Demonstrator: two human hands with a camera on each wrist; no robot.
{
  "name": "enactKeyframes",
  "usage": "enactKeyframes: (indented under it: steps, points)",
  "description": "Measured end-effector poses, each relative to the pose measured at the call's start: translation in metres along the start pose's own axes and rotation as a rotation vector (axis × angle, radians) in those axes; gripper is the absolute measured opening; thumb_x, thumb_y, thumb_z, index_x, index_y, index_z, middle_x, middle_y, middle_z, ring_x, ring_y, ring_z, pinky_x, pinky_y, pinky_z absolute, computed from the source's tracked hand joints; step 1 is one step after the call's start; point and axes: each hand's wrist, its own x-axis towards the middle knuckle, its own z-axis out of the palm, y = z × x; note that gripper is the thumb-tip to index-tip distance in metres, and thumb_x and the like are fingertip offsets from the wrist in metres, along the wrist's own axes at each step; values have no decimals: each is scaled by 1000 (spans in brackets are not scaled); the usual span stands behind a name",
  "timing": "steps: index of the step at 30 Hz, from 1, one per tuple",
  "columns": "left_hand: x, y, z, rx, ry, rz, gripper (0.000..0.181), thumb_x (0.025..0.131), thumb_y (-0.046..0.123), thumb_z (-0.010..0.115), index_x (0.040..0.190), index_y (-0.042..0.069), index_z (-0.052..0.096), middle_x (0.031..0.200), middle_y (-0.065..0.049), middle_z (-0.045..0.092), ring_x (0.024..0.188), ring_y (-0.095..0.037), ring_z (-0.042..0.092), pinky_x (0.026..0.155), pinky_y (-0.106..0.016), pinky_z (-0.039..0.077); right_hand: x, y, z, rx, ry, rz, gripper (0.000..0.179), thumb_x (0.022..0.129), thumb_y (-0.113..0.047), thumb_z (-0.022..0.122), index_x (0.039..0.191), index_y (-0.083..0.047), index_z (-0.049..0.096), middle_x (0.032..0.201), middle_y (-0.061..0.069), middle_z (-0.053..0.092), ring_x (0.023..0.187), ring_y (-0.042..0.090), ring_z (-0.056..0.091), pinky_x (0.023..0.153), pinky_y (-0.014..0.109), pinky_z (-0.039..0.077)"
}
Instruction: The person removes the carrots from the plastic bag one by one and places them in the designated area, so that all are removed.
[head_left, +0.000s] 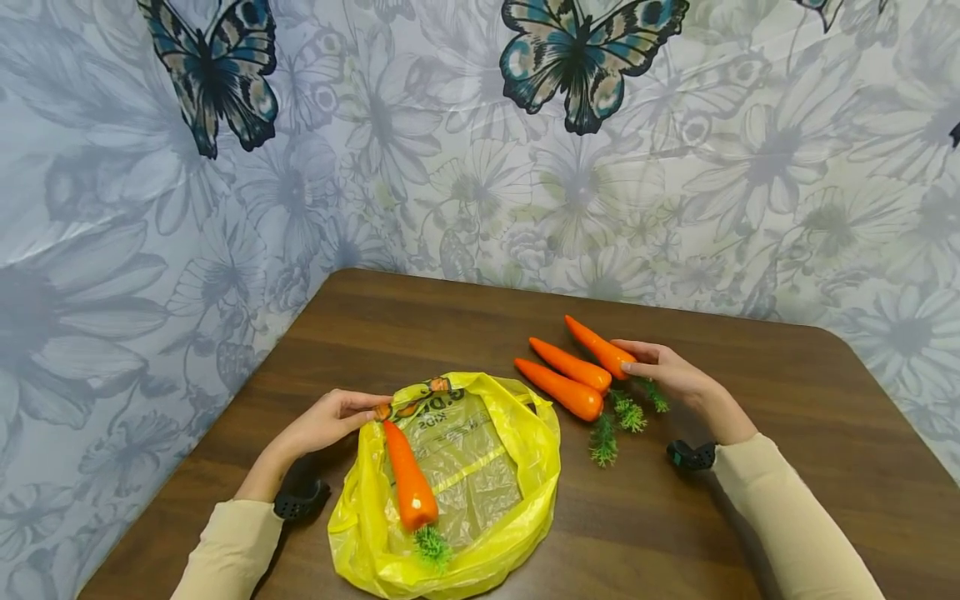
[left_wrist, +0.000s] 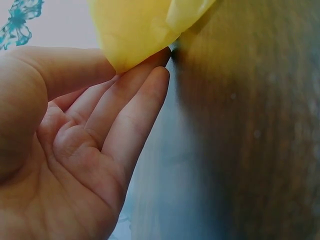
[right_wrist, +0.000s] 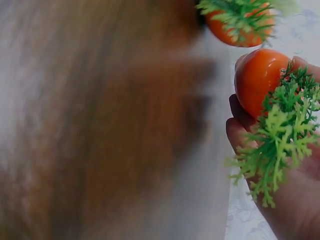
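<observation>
My left hand [head_left: 335,422] pinches the left rim of a yellow plastic bag [head_left: 536,483], whose mouth lies spread wide; the left wrist view shows the bag's edge [left_wrist: 140,35] between thumb and fingers. Inside the bag rests one orange carrot [head_left: 411,483] with green frilly leaves. To the right of the bag, my right hand [head_left: 671,372] grips the thick end of the farthest carrot [head_left: 597,346], thumb on one side and fingers on the other. Its rounded orange top [right_wrist: 260,80] and leaves show in the right wrist view. Two more carrots, the middle one [head_left: 570,365] and the nearest [head_left: 558,389], lie beside it.
Everything lies on a brown wooden table [head_left: 795,400] with rounded far corners. A wall covering [head_left: 465,192] with flowers and butterflies stands right behind it. Dark bands [head_left: 303,500] sit on both wrists.
</observation>
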Motion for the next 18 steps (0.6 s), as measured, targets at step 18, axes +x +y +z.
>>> enactKeyframes:
  steps: [18]
  points:
    - [-6,-13,10,16,14,66,35,95,4,53,127,-10,52,122,-25,55,105,-29,59,83,-31,50,5,12,7,-162,12,-78,58,95,-17,57,145,0,32,146,23,28,128,36,32,101,48,30]
